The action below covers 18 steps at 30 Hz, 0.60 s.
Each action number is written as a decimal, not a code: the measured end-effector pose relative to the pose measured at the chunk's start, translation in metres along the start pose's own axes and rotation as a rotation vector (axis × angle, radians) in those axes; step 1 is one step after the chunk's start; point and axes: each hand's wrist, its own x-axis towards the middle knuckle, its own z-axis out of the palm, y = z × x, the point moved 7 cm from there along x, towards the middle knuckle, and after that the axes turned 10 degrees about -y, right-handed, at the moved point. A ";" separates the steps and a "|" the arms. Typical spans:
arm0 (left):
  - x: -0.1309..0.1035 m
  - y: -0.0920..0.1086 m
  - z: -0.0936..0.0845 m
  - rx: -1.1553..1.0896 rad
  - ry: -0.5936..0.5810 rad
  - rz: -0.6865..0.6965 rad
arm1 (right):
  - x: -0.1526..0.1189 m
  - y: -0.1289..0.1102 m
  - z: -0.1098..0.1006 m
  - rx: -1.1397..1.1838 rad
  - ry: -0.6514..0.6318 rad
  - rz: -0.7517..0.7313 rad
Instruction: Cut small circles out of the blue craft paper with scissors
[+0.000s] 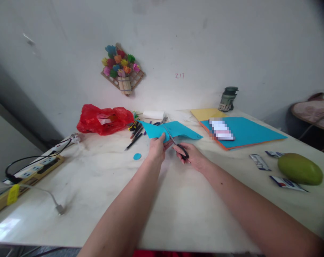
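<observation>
My left hand [158, 145] pinches a blue sheet of paper [181, 129] at its near edge, thumb on top. My right hand [190, 155] is closed round the black handles of a pair of scissors [183, 151]. The blades point away and to the left and lie at the paper, beside my left thumb; a cut appears to split the sheet there. A small blue paper disc [137, 156] lies flat on the table, left of my left hand. Several pens [133, 141] lie beyond the disc.
A red plastic bag [103, 119] sits at the back left, near a white roll [153, 114]. Blue sheets [252, 130] carry a phone [222, 129] at right. A mango [300, 169] lies among small packets [259, 162]. A power strip [41, 166] runs along the left; a bottle [228, 99] stands behind.
</observation>
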 end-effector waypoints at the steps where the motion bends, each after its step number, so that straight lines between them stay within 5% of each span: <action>1: 0.000 0.000 0.000 0.004 -0.001 -0.001 | 0.000 0.000 0.000 -0.003 -0.002 0.001; 18: 0.000 0.001 0.000 0.030 -0.033 0.004 | -0.001 0.001 0.002 0.049 -0.008 0.014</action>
